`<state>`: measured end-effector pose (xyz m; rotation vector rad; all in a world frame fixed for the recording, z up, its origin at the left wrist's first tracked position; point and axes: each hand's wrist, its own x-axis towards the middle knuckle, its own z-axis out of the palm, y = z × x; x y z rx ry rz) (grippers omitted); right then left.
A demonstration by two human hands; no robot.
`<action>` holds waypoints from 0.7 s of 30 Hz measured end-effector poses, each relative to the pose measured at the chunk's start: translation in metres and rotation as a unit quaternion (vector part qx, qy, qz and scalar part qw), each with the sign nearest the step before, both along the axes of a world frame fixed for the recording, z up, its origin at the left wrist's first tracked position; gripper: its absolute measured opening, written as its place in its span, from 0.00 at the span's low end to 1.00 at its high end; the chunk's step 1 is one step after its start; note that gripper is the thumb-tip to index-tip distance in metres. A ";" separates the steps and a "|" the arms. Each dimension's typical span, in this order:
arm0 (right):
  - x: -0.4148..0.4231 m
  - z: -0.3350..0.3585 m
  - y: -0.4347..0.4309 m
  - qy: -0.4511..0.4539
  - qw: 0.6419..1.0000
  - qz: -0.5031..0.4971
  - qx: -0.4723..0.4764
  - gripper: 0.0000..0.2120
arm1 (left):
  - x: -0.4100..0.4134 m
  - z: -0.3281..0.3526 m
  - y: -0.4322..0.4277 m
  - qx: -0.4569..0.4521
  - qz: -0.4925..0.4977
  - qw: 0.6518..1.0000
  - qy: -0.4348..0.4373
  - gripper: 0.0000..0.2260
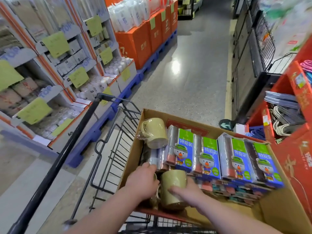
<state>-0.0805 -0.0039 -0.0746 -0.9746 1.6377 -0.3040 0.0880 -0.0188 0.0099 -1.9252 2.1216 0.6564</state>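
Observation:
A cardboard box (pixel 133 147) sits on a black wire shopping trolley (pixel 111 149). Inside it stand several blue-and-green packs with a cartoon figure (pixel 209 154). A pale green mug (pixel 154 132) wrapped in film lies on its side at the box's far left corner. My right hand (pixel 186 191) grips a second pale green mug (pixel 172 181) at the box's near left corner. My left hand (pixel 143 179) reaches down beside that mug, fingers curled over something in the box; what it holds is hidden.
Display shelves (pixel 55 68) of white goods with green price tags line the left. Orange cartons (pixel 143 39) stand on blue pallets further up. A red box (pixel 290 115) of hangers is at the right. The grey aisle floor (pixel 194 65) runs ahead.

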 end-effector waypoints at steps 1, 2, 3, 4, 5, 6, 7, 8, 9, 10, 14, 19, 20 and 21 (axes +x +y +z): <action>-0.007 0.008 0.003 -0.020 1.000 -0.005 -0.004 0.30 | -0.002 0.000 -0.001 0.003 0.003 1.000 0.004 0.18; -0.014 0.016 0.006 -0.043 0.999 -0.008 -0.011 0.28 | -0.005 0.000 -0.003 0.010 0.009 1.000 0.010 0.18; -0.021 0.023 0.008 -0.066 0.998 -0.013 -0.015 0.29 | -0.008 -0.001 -0.004 0.014 0.018 1.000 0.019 0.18; -0.028 0.029 0.009 -0.088 0.996 -0.015 -0.024 0.32 | -0.011 -0.001 -0.005 0.021 0.030 0.999 0.032 0.18; -0.034 0.034 0.009 -0.103 0.994 -0.017 -0.031 0.35 | -0.014 -0.002 -0.006 0.027 0.042 0.998 0.049 0.18; -0.041 0.039 0.009 -0.115 0.992 -0.021 -0.037 0.39 | -0.018 -0.003 -0.008 0.036 0.057 0.995 0.070 0.19; -0.047 0.043 0.007 -0.128 0.991 -0.025 -0.039 0.42 | -0.023 -0.002 -0.009 0.045 0.072 0.992 0.094 0.19; -0.052 0.045 0.006 -0.138 0.989 -0.032 -0.037 0.42 | -0.028 -0.001 -0.009 0.055 0.092 0.987 0.121 0.19; -0.058 0.048 0.005 -0.142 0.988 -0.036 -0.040 0.42 | -0.033 0.000 -0.010 0.066 0.114 0.980 0.149 0.19; -0.063 0.052 0.003 -0.145 0.988 -0.037 -0.037 0.43 | -0.038 0.000 -0.011 0.073 0.138 0.972 0.177 0.19; -0.075 0.067 -0.004 -0.192 0.981 -0.024 -0.020 0.43 | -0.050 0.004 -0.013 0.073 0.215 0.936 0.270 0.17; -0.074 0.072 -0.017 -0.253 0.967 -0.012 -0.022 0.32 | -0.048 0.014 -0.008 0.016 0.294 0.894 0.338 0.05; -0.071 0.073 -0.022 -0.258 0.966 -0.015 -0.020 0.32 | -0.045 0.016 -0.006 0.007 0.310 0.883 0.353 0.04; -0.068 0.074 -0.028 -0.261 0.965 -0.018 -0.021 0.32 | -0.041 0.021 -0.004 -0.002 0.326 0.871 0.368 0.03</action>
